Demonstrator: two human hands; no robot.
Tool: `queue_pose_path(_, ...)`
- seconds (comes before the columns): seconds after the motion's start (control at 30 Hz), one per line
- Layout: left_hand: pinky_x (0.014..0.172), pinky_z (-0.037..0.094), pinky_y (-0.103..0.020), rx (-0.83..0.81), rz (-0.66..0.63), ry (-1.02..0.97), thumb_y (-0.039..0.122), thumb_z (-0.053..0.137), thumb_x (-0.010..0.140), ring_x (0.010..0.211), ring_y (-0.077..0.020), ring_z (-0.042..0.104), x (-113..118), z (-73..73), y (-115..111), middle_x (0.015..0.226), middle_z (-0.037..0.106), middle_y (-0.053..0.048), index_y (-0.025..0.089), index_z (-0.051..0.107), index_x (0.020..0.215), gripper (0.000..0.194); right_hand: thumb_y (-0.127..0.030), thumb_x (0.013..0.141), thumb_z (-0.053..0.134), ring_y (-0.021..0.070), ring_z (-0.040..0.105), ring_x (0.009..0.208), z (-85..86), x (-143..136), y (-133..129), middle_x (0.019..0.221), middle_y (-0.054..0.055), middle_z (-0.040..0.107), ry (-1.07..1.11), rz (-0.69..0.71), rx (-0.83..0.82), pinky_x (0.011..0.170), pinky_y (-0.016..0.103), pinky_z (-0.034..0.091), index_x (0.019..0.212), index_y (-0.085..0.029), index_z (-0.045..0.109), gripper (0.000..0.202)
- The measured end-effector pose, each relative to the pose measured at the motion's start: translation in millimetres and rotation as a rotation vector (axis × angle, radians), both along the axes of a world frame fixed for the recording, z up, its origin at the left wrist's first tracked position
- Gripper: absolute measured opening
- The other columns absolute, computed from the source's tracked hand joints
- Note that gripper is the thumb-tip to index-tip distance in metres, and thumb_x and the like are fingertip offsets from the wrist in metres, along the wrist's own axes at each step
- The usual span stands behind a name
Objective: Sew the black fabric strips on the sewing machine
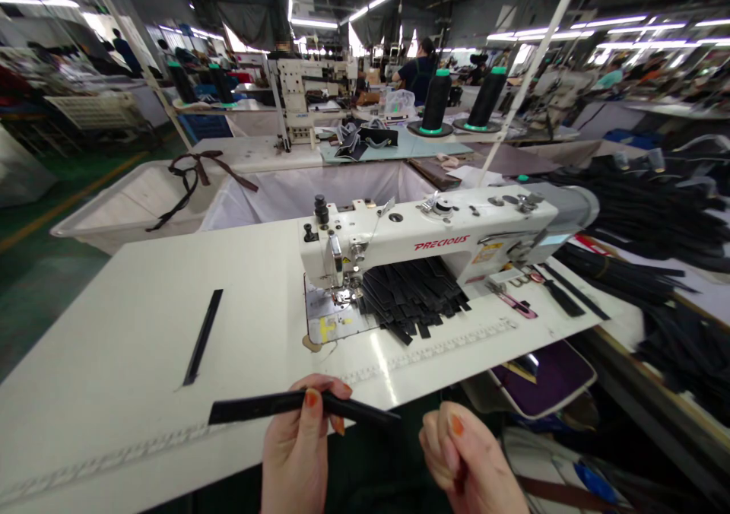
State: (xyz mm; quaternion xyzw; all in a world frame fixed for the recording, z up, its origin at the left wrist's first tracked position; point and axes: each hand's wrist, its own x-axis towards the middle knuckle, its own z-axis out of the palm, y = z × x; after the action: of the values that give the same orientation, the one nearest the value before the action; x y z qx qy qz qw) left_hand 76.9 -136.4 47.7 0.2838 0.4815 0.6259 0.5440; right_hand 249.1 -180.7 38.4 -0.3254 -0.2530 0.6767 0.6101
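My left hand [299, 445] pinches a black strip [256, 406] near its middle, thumb on top. The strip lies roughly level above the front edge of the sewing table. To its right, a little apart from the strip's end, my right hand [468, 453] is closed with thumb against curled fingers; whatever it may hold is hidden or too small to make out. Another black strip [204, 337] lies alone on the table's left part. A pile of short black strips [416, 293] lies under the arm of the white sewing machine [399, 244], right of the needle.
Pink-handled snips [516, 301] and a black-handled tool [559, 295] lie at the table's right. A printed ruler scale [422, 356] runs along the front. Behind stands a cloth-lined bin [251, 195]. Black pieces [644, 210] are heaped at right. A person [419, 73] sits farther back.
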Motion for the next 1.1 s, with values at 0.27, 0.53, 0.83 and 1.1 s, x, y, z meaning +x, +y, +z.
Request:
queue_pose_path(0.27,0.059,0.056,-0.026,0.049,0.002,0.173,0.048,0.074,0.079,0.067,-0.0181,0.065,9,-1.2,2,0.08,0.073,-0.008,0.017,0.072,0.082,0.031,-0.044,0.094,0.058,0.0084,0.026,0.05,-4.9,-15,17,0.054,-0.006,0.034,-0.242,-0.207,0.04,0.047,0.023,0.021,0.058,-0.019,0.045,0.045)
queue_pose_path(0.53,0.048,0.047,-0.02,0.181,-0.206,-0.054,0.042,0.068,0.087,0.046,-0.007,0.055,4,4.5,2,0.085,0.073,-0.003,0.026,0.072,0.09,0.017,-0.05,0.096,0.051,0.0064,0.029,0.045,5.4,-3,24,0.059,-0.002,0.047,-0.204,-0.087,0.088,0.043,0.022,0.022,0.06,-0.018,0.05,0.049)
queue_pose_path(0.83,0.056,0.044,-0.021,0.042,-0.309,-0.204,0.032,0.075,0.08,0.058,-0.0114,0.05,-8,21.4,0,0.063,0.057,0.001,0.024,0.065,0.079,0.013,-0.035,0.094,0.059,0.0218,0.066,0.092,3.6,48,20,0.108,0.008,0.07,-1.147,-0.354,0.206,0.075,0.03,0.053,0.106,-0.024,0.068,0.018)
queue_pose_path(1.1,0.058,0.047,-0.021,0.041,-0.31,-0.06,0.036,0.078,0.075,0.065,-0.0146,0.056,4,19.5,-7,0.074,0.065,-0.002,0.025,0.069,0.079,0.014,-0.023,0.092,0.064,0.0155,0.065,0.072,31.3,18,21,0.08,0.002,0.069,-1.024,-0.043,0.469,0.068,0.025,0.053,0.107,-0.023,0.07,0.017)
